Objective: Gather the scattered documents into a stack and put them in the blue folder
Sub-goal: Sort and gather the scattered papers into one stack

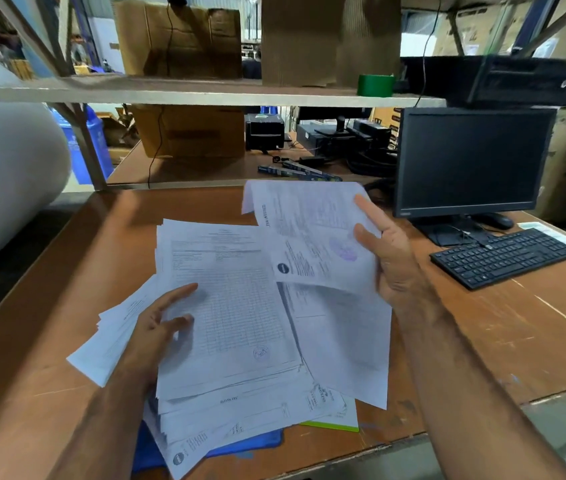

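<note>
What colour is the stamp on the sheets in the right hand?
Purple, on the sheets gripped by the right hand; head view.

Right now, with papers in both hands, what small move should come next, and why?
Probably lay the sheets in the right hand onto the pile under the left hand. The papers are still fanned out, and the blue folder is buried beneath them.
</note>
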### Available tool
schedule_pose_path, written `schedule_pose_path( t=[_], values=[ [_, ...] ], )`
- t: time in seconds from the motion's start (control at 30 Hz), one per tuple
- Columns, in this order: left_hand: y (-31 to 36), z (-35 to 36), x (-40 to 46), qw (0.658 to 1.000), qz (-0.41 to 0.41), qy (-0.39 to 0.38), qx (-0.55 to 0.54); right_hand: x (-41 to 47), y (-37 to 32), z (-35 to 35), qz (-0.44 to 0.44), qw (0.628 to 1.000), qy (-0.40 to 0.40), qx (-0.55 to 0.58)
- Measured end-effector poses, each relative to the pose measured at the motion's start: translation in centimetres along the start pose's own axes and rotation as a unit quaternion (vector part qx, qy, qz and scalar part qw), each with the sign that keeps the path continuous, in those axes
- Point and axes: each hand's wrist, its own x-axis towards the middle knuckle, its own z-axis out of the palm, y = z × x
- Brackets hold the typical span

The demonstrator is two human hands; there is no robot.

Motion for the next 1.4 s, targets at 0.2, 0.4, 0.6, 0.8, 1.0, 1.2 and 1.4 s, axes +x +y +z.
schedule_pose_path(
  t=[0.2, 0.4, 0.6, 0.8, 1.0, 1.2, 1.4],
  values=[
    [1.8, 1.1, -0.7, 0.999, 0.028, -0.024, -0.022, -1.0, 9.7, 2.4, 0.028, 0.901, -0.084, -0.424],
    [4.5, 2.6, -2.3, 0.995, -0.018, -0.036, -0.095, -1.6, 13.2, 4.1, 0.105, 0.946, -0.154, -0.264],
    [3.6, 1.7, -1.0, 0.999, 0.012, -0.052, 0.004, -1.9, 13.4, 5.9, 0.076, 0.937, -0.096, -0.328],
    [-0.3, -0.4, -0.3, 0.991, 0.069, -0.018, 0.115, -3.2, 10.7, 2.2, 0.206, 0.688, -0.013, -0.696],
    [-1.9, -0.7, 0.7, 0.990, 0.086, -0.007, 0.116, -4.1, 9.5, -5.7, 0.277, 0.682, 0.022, -0.677],
    [-3.2, -1.5, 1.1, 0.994, 0.086, 0.013, 0.066, -3.2, 8.5, -6.6, 0.249, 0.687, 0.067, -0.679],
    [-3.1, -2.5, 1.2, 0.997, 0.059, 0.041, 0.011, -1.2, 9.6, -3.8, 0.151, 0.760, 0.011, -0.632]
  ],
)
